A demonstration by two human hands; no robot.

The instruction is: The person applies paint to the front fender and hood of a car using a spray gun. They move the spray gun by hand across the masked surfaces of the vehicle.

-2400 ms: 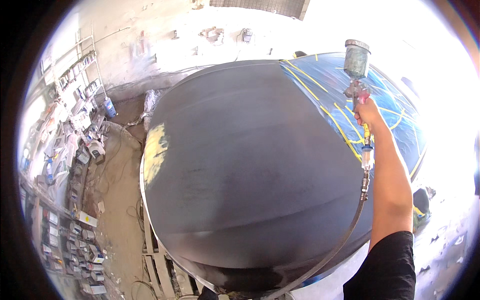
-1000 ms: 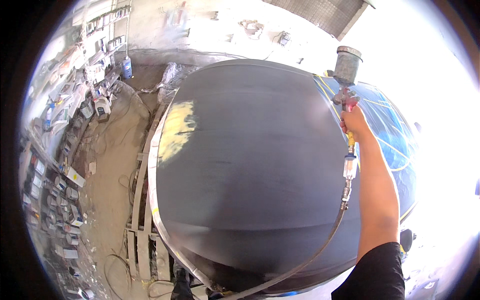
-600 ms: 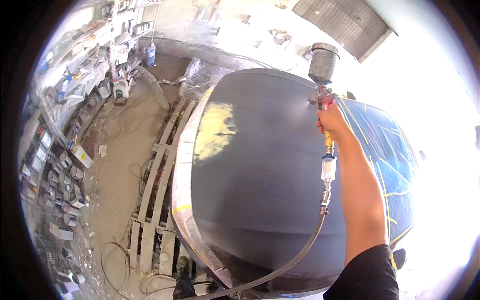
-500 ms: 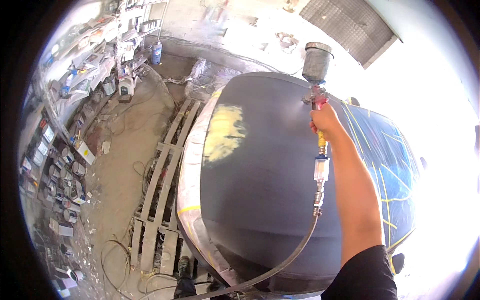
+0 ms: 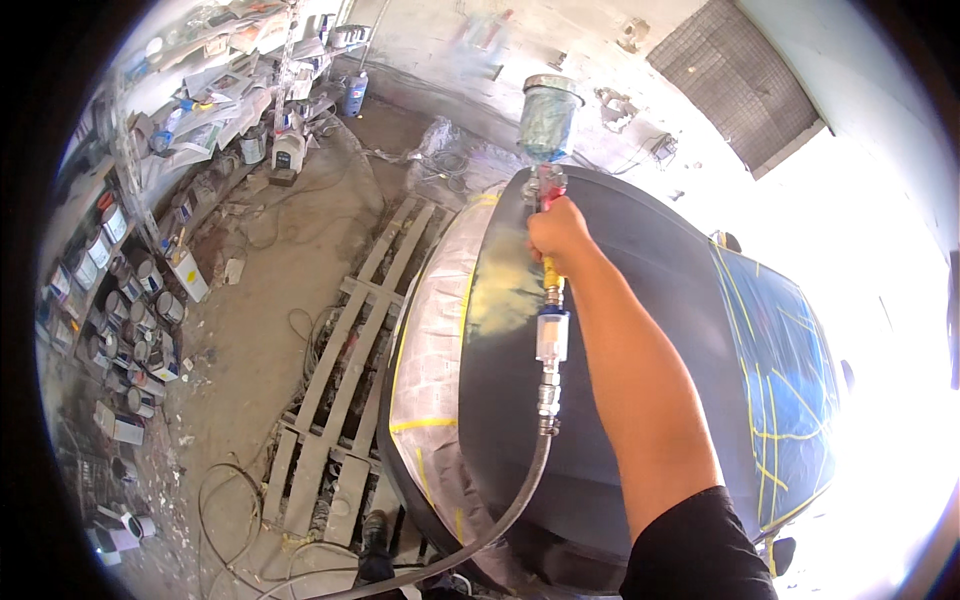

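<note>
My right hand (image 5: pixel 562 238) is closed around the handle of a spray gun (image 5: pixel 546 188), its arm reaching in from the lower right. A greyish cup (image 5: pixel 548 120) stands upright on top of the gun. Below the grip hang a yellow fitting, a clear inline filter (image 5: pixel 552 335) and a dark air hose (image 5: pixel 510 512). The gun is over the far left part of a dark grey car hood (image 5: pixel 675 290), close to a pale yellow patch (image 5: pixel 503 290) on it. My left hand is out of view.
Masking paper (image 5: pixel 428 360) with yellow tape covers the car's front. Taped blue film (image 5: pixel 795 400) lies over the windshield area. Slatted boards (image 5: pixel 350 370) lie on the floor beside the car, with looping hose near my feet. Shelves and several paint cans (image 5: pixel 140 315) line the left.
My right hand and the spray gun have moved left across the hood, to the side with the yellow patch. The view has shifted too. The patch looks duller and hazier.
</note>
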